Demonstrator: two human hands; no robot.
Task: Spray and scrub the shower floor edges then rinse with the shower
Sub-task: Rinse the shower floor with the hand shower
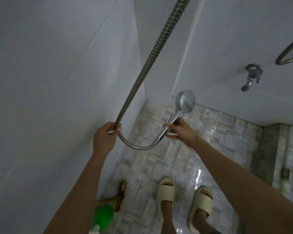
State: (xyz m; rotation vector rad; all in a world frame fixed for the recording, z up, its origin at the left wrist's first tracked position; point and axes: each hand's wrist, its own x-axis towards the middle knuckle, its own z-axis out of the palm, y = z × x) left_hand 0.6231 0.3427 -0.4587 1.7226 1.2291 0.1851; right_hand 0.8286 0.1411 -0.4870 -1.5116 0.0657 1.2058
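Observation:
My right hand (181, 132) grips the chrome handle of the shower head (185, 101), whose round face points toward the far floor edge. My left hand (105, 137) pinches the ribbed metal hose (142, 71) where it bends down from above. The hose loops between both hands. The wet tiled shower floor (201, 146) lies below, meeting the white wall along the far edge. No water stream is visible from the head.
A chrome tap (251, 76) sticks out of the right wall, with a second hose loop (289, 53) above it. My feet in cream slippers (166, 193) stand on the tiles. A brown scrub brush (120, 195) and a green bottle (103, 215) sit by the left wall.

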